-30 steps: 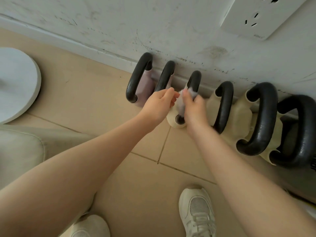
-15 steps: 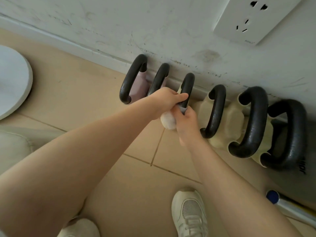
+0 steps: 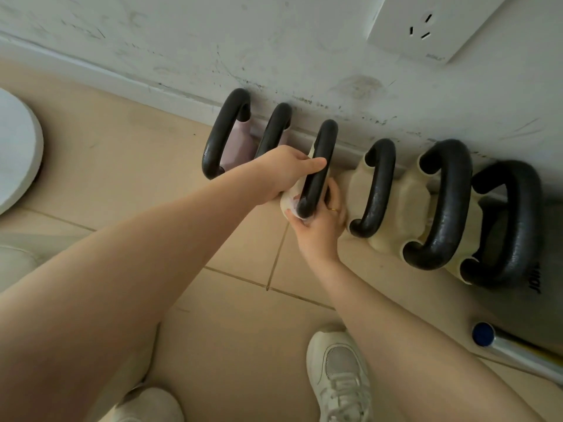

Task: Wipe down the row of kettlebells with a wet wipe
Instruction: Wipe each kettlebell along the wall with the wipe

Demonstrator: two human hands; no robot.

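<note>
Several kettlebells with black handles stand in a row along the white wall [image 3: 274,41]. My left hand [image 3: 286,170] grips the handle of the third kettlebell [image 3: 323,153], which has a cream body. My right hand [image 3: 320,223] is curled around the near end of that handle and presses a white wet wipe [image 3: 292,210] against the kettlebell's body. Only a small part of the wipe shows beside the handle. To the left stand two pinkish kettlebells [image 3: 225,138]; to the right stand two cream kettlebells [image 3: 374,190] and a dark one [image 3: 511,220].
A white wall socket [image 3: 426,28] sits above the row. A round white base [image 3: 15,147] lies on the beige tiled floor at left. A metal tube with a blue cap [image 3: 484,335] lies at lower right. My white shoes [image 3: 338,376] stand below.
My left hand has moved from beside the second handle onto the third kettlebell's handle and grips it. My right hand with the wipe has slid down from the handle's top to its near end.
</note>
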